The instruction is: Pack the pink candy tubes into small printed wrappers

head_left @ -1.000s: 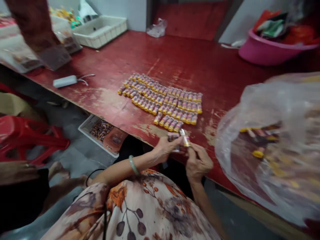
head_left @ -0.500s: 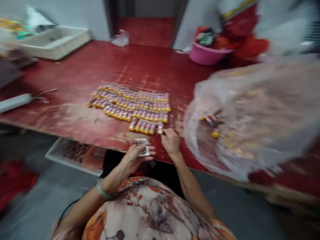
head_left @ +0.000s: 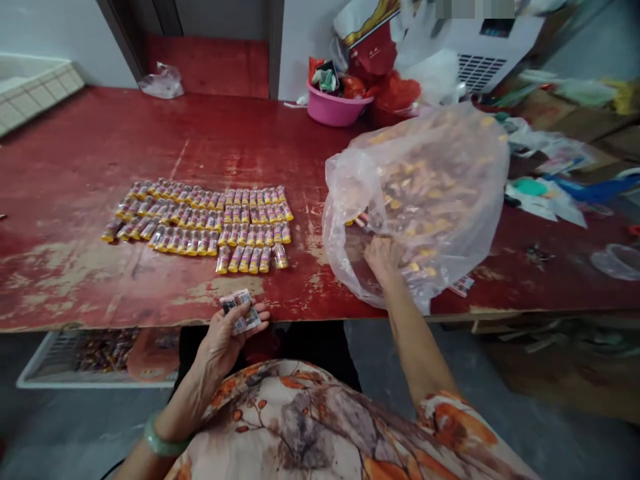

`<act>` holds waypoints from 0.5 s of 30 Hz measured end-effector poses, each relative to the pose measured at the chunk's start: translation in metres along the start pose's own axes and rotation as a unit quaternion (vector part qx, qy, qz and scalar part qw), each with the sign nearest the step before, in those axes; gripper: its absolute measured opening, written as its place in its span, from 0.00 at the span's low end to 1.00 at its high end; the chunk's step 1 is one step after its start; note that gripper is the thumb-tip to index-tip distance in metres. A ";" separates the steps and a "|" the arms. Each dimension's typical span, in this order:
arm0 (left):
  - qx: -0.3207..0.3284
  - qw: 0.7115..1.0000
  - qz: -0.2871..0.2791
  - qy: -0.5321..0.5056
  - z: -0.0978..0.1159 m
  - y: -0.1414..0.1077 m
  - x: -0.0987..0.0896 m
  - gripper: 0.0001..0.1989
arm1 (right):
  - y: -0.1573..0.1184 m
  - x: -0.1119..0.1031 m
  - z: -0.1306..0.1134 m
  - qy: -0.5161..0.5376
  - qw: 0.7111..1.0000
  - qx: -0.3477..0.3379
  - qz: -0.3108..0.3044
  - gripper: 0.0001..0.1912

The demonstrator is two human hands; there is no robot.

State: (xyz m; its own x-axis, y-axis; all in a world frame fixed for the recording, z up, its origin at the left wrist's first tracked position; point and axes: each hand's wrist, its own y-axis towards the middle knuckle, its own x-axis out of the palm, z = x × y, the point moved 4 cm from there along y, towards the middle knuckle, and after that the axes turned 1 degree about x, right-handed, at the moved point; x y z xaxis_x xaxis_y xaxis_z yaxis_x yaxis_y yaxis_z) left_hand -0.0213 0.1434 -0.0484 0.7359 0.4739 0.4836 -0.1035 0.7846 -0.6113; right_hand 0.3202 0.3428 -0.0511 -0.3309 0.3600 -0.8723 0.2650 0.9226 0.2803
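Pinching cards [head_left: 249,322] likely keeps them in the left hand [head_left: 220,339] — at the bag [head_left: 445,193], how the right hand [head_left: 384,257] grips, I can't tell.

Six small tubes [head_left: 245,259] form the row nearest the left hand [head_left: 225,333]. One translucent bag [head_left: 450,193] lies at the right hand [head_left: 385,257], one pink basin [head_left: 334,109] beyond.

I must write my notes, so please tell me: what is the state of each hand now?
Left hand: holding small printed cards.
Right hand: at the plastic bag's opening; its grip cannot be told.
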 end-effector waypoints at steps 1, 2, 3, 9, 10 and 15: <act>0.003 1.000 -0.004 -0.001 0.000 -0.001 0.003 0.08 | -0.001 0.003 0.002 0.009 1.000 0.012 0.002 0.08; 0.009 1.000 -0.007 -0.001 0.000 -0.003 0.004 0.10 | -0.003 0.003 0.004 0.022 0.999 0.024 0.006 0.09; 0.016 1.000 -0.009 0.000 0.000 -0.004 0.006 0.12 | -0.006 0.002 0.005 0.039 0.999 0.035 0.014 0.09; 0.043 0.999 -0.020 -0.007 0.000 -0.005 0.012 0.21 | -0.050 -0.029 0.001 0.318 0.944 0.084 0.005 0.18; 0.041 0.999 -0.025 -0.003 -0.002 -0.004 0.015 0.22 | -0.061 -0.032 -0.005 0.400 0.912 0.087 -0.024 0.18; 0.026 0.998 -0.052 0.011 -0.012 -0.004 0.031 0.21 | -0.126 -0.028 -0.064 0.619 0.742 0.076 -0.247 0.09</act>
State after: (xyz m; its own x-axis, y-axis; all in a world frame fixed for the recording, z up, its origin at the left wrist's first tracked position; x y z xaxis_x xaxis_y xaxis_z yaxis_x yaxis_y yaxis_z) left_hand 0.0098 0.1502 -0.0391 0.7594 0.3793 0.5286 -0.0596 0.8496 -0.5240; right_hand 0.2385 0.2255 -0.0364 -0.9749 -0.0790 0.2080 -0.0975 0.9920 -0.0807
